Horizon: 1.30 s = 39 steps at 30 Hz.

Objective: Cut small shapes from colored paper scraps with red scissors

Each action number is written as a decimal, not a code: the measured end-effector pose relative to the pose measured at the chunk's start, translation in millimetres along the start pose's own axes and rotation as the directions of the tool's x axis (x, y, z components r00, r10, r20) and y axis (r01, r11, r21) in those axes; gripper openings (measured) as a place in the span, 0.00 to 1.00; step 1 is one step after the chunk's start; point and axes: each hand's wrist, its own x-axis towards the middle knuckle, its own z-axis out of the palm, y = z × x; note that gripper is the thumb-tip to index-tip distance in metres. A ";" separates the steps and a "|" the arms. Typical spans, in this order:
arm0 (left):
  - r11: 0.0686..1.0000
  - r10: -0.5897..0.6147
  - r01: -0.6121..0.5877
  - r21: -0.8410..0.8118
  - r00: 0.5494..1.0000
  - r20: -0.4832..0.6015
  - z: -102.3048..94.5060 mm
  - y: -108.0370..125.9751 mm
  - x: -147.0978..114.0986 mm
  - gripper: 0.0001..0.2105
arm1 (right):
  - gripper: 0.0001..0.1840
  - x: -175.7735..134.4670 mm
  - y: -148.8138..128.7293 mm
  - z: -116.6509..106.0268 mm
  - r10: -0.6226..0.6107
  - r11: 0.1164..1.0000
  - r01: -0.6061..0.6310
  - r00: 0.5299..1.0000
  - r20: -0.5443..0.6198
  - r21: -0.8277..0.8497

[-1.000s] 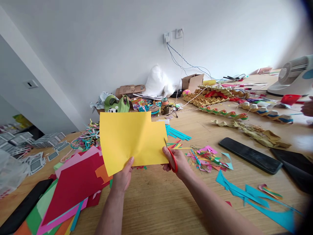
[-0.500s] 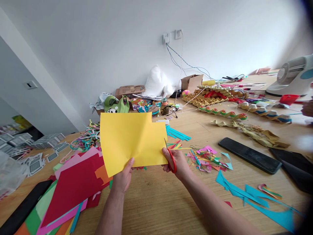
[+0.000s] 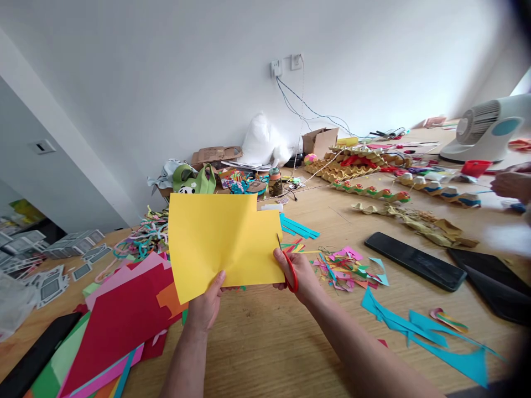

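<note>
A sheet of yellow paper (image 3: 219, 237), with a notch cut from its upper right corner, is held up above the table. My left hand (image 3: 208, 301) grips its lower edge, thumb on the near face and fingers behind. At the lower right edge, my right hand (image 3: 302, 276) is closed around red-handled scissors (image 3: 292, 273). The dark blade tip shows in front of the sheet's right side. Fingers of the right hand also touch the sheet's lower right corner. To the left lies a stack of coloured paper, dark red sheet (image 3: 120, 320) uppermost.
Paper scraps (image 3: 348, 268), blue paper offcuts (image 3: 427, 337) and a black phone (image 3: 415, 260) lie to the right. Painted egg-carton strips (image 3: 369, 190) and a white fan (image 3: 483, 130) stand farther back. Another person's hand (image 3: 514, 182) is at the right edge. Pipe cleaners (image 3: 143, 237) lie left.
The view has turned slightly right, so the background sits farther left. Both hands keep hold of the yellow paper and scissors. More of the other person's hand shows at the right.
</note>
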 end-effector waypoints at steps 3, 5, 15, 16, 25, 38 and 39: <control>1.000 0.012 -0.013 0.025 1.000 0.021 -1.4 -1.3 0.5 0.27 | 0.33 -0.7 0.3 0.7 -0.009 0.999 0.008 1.000 -0.017 -0.039; 0.999 0.012 -0.013 0.031 1.000 0.028 -2.0 -1.5 0.7 0.28 | 0.33 -1.8 -0.8 1.7 -0.014 0.999 0.013 0.999 -0.030 -0.050; 0.999 -0.029 0.030 -0.016 0.998 0.055 -1.3 -1.4 0.8 0.31 | 0.30 -3.1 -3.6 3.8 -0.003 1.000 0.002 0.999 -0.042 -0.030; 0.999 -0.035 0.037 -0.021 0.998 0.058 -1.2 -1.3 0.6 0.31 | 0.30 -2.9 -4.0 3.8 -0.008 1.000 0.007 0.999 -0.043 -0.023; 0.998 -0.056 0.056 0.006 0.996 0.062 1.4 2.6 -1.0 0.32 | 0.26 -2.0 -6.3 1.6 -0.024 1.000 0.025 0.998 -0.057 0.016; 0.997 -0.039 0.032 0.069 0.994 0.098 -0.7 0.3 -0.6 0.28 | 0.28 -4.8 -7.8 3.2 -0.043 0.999 0.045 0.997 -0.059 0.018; 0.995 -0.025 0.015 0.094 0.994 0.102 -1.5 -0.8 -0.3 0.27 | 0.28 -5.0 -8.1 3.0 -0.042 0.998 0.044 0.998 -0.049 0.042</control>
